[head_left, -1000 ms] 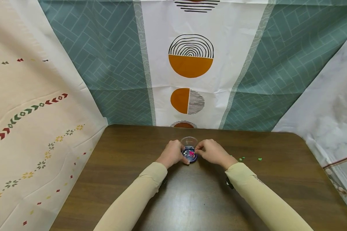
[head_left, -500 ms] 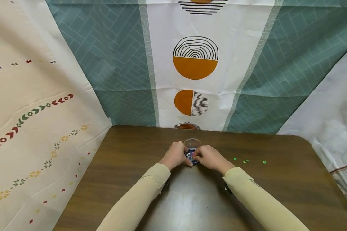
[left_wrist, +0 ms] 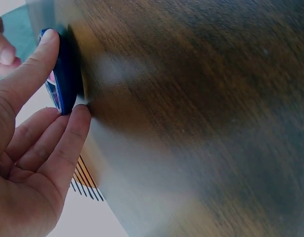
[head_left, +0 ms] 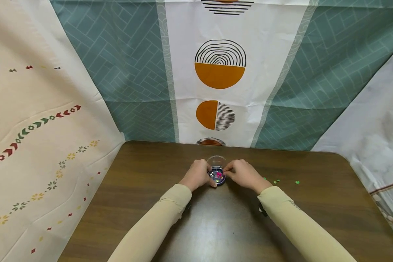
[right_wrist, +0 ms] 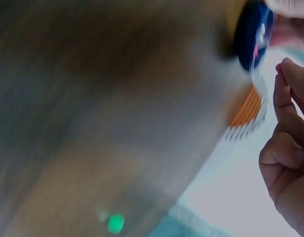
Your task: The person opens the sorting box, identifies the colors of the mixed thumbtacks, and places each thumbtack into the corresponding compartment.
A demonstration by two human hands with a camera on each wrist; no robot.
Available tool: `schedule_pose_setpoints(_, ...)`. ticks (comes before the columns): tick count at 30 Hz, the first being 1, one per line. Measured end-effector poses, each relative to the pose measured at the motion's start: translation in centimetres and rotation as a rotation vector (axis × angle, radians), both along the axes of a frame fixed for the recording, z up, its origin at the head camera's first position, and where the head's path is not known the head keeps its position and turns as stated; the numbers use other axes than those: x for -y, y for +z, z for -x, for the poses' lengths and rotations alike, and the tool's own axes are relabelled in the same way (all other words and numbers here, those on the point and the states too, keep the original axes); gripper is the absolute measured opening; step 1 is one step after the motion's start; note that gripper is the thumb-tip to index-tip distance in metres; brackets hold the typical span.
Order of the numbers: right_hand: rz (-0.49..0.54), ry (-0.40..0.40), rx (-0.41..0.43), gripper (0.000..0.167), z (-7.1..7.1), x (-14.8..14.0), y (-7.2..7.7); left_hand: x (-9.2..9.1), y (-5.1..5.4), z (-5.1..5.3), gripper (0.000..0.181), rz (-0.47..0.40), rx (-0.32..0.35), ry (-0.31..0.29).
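**Left hand (head_left: pixel 198 174) grips a small box (head_left: pixel 221 182); right hand (head_left: pixel 243 175) pinches beside it**

We see the box, dark blue and round, between the two hands, close against the left fingers. The left hand is partly closed on it: the thumb (left_wrist: pixel 36 66) lies along one side of the rim, and the fingers (left_wrist: pixel 68 140) meet the other side.

The box's clear lid (head_left: pixel 217 160) stands raised just beyond the left fingertips. Inside the box, on the side nearer the right hand, we make out pink pieces (head_left: pixel 219 175); silvery pieces (head_left: pixel 211 174) lie closer to the left hand. They are too small for us to say what they are.

The right hand is just to the right of the box, its thumb and forefinger brought together and its other fingers curled in toward the palm. We cannot tell whether anything sits between those tips.

To the right of the right hand, we find a few small green bits (head_left: pixel 297 182) scattered on the brown table (head_left: pixel 330 203) beneath both hands. Behind both wrists, toward us, run pale yellow sleeves (head_left: pixel 160 216). Past the hands, beyond the table's far edge, hangs a patterned cloth (head_left: pixel 137 72).
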State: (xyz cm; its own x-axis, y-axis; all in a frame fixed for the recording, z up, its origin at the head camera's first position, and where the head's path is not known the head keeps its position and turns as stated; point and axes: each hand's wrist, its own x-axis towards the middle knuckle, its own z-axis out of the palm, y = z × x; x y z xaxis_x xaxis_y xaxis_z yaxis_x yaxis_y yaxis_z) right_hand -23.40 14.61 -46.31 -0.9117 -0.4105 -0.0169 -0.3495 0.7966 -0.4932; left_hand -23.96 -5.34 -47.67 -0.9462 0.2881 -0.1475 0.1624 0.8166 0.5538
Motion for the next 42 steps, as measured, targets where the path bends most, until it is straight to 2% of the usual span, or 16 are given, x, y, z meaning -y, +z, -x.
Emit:
schedule_pose_setpoints(4,0.015,-0.061,-0.067,0.012,0.4,-2.9,1.2,0.1,0.0,0.0,0.06,-0.002,-0.012,0.004)
schedule_pose_setpoints(10,-0.007,-0.147,-0.087,0.015,0.5,-7.5,2.9,0.2,0.0,0.0,0.063,0.002,-0.022,0.007)
schedule_pose_setpoints(13,-0.037,-0.183,-0.087,0.016,0.2,-9.4,2.9,0.3,-0.1,0.0,0.064,-0.004,-0.021,0.004)
schedule_pose_setpoints(18,-0.101,-0.199,-0.045,0.014,-0.4,-11.6,1.6,0.4,-0.4,-0.2,0.064,-0.013,-0.01,0.006)
schedule_pose_setpoints(23,-0.135,-0.201,0.017,0.011,-0.8,-12.7,0.7,0.4,-0.6,-0.3,0.064,-0.016,-0.024,0.001)
schedule_pose_setpoints(32,-0.176,-0.162,0.102,0.009,-1.1,-13.3,0.5,0.2,-0.5,-0.1,0.064,-0.009,-0.023,-0.005)
schedule_pose_setpoints(35,-0.175,-0.151,0.106,0.008,-1.2,-13.3,0.4,0.1,-0.5,0.0,0.064,-0.014,-0.017,-0.005)
schedule_pose_setpoints(42,-0.194,-0.138,0.047,0.006,-1.3,-13.3,0.0,0.0,-0.4,0.1,0.064,-0.011,-0.015,0.004)
